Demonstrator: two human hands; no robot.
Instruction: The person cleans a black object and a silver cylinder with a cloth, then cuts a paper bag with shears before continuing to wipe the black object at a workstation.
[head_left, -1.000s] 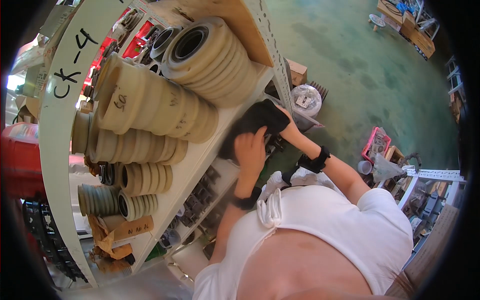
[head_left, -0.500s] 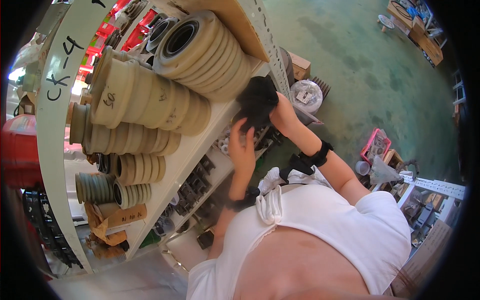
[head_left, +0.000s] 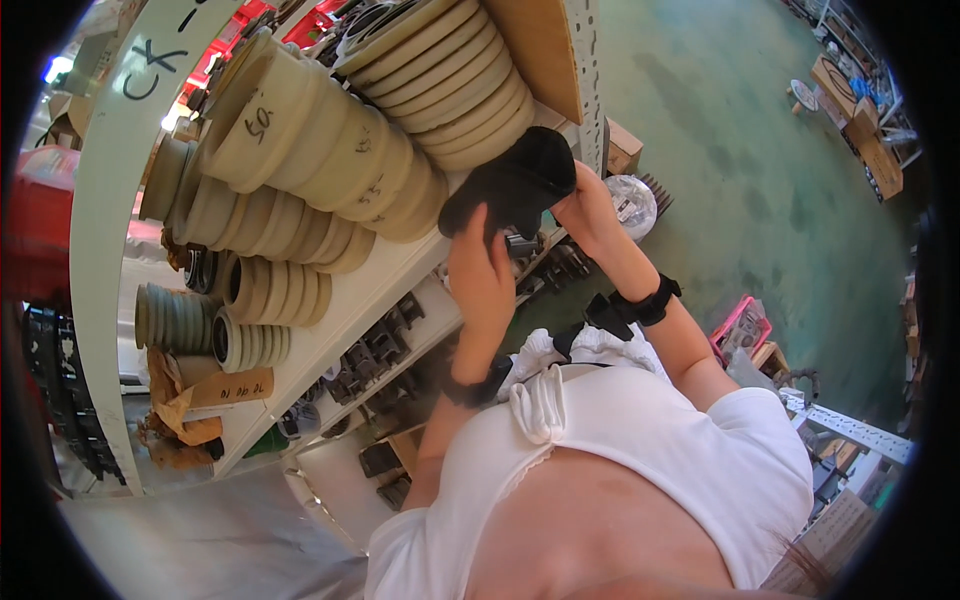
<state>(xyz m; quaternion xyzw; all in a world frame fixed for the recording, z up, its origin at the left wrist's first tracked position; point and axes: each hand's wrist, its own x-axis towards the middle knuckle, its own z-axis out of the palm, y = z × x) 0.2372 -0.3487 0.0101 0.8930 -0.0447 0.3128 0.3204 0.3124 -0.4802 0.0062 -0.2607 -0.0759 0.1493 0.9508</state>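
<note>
Between my two hands is a black, soft-looking hollow piece (head_left: 512,180), held up in front of the shelf; its exact kind I cannot make out. My right hand (head_left: 590,212) grips its right end. At its lower left side, my left hand (head_left: 482,275) has its fingers pressed against it, with the fingertips partly lost against the black. Just beyond the piece, large cream ribbed rings (head_left: 450,85) stand stacked on their side on the white shelf (head_left: 335,325). A long cream stack (head_left: 310,135) with handwritten marks lies to their left.
Smaller ring stacks (head_left: 285,290) and a torn brown paper wrapping (head_left: 200,395) sit farther left on the shelf. Dark metal parts (head_left: 385,335) fill a lower shelf. A perforated white upright (head_left: 592,90) rises by my right hand. A pink basket (head_left: 742,328) stands on the green floor.
The black piece has turned and now shows more of its length, still between both hands. My view has shifted, so the shelf and rings sit a little higher.
</note>
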